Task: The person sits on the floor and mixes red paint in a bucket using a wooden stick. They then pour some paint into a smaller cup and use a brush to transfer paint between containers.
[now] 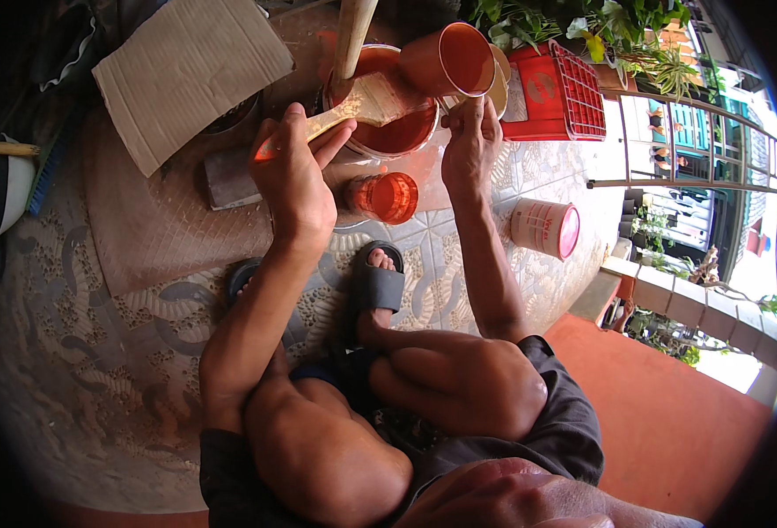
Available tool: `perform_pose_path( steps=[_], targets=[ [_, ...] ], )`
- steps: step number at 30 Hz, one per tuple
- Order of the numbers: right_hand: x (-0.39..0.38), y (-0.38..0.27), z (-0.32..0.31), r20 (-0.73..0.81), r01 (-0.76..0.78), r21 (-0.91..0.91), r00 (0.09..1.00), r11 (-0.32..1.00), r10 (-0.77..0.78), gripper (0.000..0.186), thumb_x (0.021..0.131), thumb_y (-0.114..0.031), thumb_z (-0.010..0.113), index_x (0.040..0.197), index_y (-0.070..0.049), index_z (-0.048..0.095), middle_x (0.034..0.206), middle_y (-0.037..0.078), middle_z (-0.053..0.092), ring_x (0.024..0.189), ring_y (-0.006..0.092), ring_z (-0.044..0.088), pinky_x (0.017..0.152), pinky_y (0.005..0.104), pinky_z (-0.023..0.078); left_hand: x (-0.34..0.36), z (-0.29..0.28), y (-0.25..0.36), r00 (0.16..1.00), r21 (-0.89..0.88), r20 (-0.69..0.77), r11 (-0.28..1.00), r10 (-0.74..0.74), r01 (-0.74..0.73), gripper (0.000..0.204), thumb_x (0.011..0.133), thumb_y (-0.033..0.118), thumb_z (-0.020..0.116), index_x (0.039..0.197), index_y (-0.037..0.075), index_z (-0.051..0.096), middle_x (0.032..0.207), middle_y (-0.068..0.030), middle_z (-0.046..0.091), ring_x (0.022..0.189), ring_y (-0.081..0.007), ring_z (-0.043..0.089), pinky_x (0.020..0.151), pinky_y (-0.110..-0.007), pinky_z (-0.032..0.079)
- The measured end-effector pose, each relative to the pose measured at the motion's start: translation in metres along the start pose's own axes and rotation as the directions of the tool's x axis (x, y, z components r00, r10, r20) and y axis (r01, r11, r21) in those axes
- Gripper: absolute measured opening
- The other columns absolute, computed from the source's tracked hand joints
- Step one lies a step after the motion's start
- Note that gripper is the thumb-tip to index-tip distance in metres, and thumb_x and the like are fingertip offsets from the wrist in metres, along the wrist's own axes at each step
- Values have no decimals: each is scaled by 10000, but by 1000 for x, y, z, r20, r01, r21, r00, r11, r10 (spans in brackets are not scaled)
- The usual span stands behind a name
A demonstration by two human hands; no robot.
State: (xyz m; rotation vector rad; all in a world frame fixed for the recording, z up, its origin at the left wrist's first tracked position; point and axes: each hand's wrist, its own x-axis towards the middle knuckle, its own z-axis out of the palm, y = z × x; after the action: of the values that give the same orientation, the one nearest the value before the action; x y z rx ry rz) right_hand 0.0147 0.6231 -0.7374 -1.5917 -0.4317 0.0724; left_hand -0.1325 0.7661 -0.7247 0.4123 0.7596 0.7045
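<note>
My left hand [296, 180] is closed around the handle of a wide paintbrush [366, 104], its head over the mouth of a bucket of red paint [388, 141]. My right hand [472, 150] is raised at the bucket's right side, fingers pinched at the lower edge of a paint-coated orange-red cup [432, 62]. That cup is tilted over the bucket's far right rim, its mouth toward me. A thick wooden stick [350, 40] stands in the bucket. Close in front of the bucket is a small container smeared with red paint [384, 197].
Cardboard [190, 75] lies at the far left, near a grey block [232, 180]. A red crate [560, 92] stands at the far right, beside plants [538, 22]. Nearer is a white bucket [542, 227]. A metal ladder-like frame [692, 180] is beyond it.
</note>
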Motion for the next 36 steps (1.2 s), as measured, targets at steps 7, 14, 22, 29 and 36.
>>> perform_pose_path(
  steps=[7, 14, 22, 29, 36],
  targets=[
    [-7, 2, 1, -38, 32, -294, 998, 955, -45, 427, 1068, -362, 475, 768, -58, 472, 685, 3, 466, 669, 88, 422, 644, 256, 373, -2, 1, 10, 999, -13, 38, 1000, -2, 3, 241, 985, 142, 563, 833, 7, 433, 927, -164, 625, 798, -301, 726, 758, -330, 656],
    [-9, 16, -14, -42, -1, -120, 999, 993, -5, 377, 1057, -328, 515, 772, -82, 497, 690, -23, 428, 653, 76, 382, 628, 244, 359, -6, 4, 19, 997, -48, 80, 999, 2, 1, 261, 987, 155, 577, 826, 16, 426, 884, -133, 607, 780, -305, 728, 746, -334, 658],
    [11, -6, -42, -109, -166, 277, 973, 947, 202, 323, 1050, -304, 534, 800, -100, 533, 772, -30, 490, 676, 71, 390, 639, 250, 364, -4, -7, 8, 998, 9, 51, 1000, -29, 28, 230, 992, 142, 582, 856, 0, 463, 962, -125, 601, 829, -332, 727, 757, -332, 657],
    [9, -8, -36, -130, -70, 196, 987, 978, 96, 350, 1054, -325, 522, 801, -83, 536, 741, -15, 506, 653, 68, 407, 629, 245, 369, -5, 2, -11, 993, 1, 90, 997, -78, 79, 251, 994, 143, 581, 817, 30, 443, 941, -133, 613, 820, -326, 723, 786, -348, 654],
    [-9, 12, -22, -107, 38, -158, 993, 987, -55, 423, 1067, -367, 472, 801, -41, 517, 687, -8, 472, 643, 89, 427, 629, 266, 370, -9, 11, 1, 995, -21, 77, 998, -59, 60, 233, 996, 153, 572, 860, 6, 454, 946, -132, 601, 831, -327, 725, 772, -335, 651]
  ],
)
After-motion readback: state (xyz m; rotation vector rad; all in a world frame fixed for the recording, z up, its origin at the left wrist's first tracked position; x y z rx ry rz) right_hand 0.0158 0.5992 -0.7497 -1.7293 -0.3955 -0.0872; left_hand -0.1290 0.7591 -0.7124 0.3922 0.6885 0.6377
